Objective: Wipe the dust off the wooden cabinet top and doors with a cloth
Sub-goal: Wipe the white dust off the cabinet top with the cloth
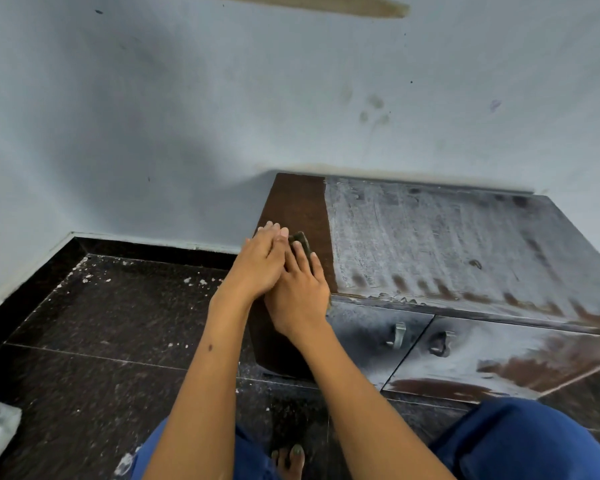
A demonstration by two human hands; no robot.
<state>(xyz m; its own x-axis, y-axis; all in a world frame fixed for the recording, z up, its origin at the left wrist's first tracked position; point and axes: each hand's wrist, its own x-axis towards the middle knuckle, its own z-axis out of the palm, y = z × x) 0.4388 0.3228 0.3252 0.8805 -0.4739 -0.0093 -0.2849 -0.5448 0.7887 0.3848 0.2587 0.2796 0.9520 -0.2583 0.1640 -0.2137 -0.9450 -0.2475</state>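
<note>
Small dark olive cloth (300, 242) on left end of low dark wooden cabinet top (430, 233), mostly hidden, long axis seemingly toward wall. Right hand (300, 294) presses it, fingers straight; left hand (258, 263) flat atop right. No readable writing. Wiped brown strip left; grey dust rightward. Dusty doors (465, 355) below; dark tiled floor (101, 323) open left.

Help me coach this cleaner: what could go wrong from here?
The small dark cloth is mostly hidden under the right hand, with the left hand pressing on top; it may clog and smear dust. Dust pushed off the clean brown strip of the wooden cabinet top could fall onto the dark speckled floor. The grey dusty doors remain unwiped.
</note>
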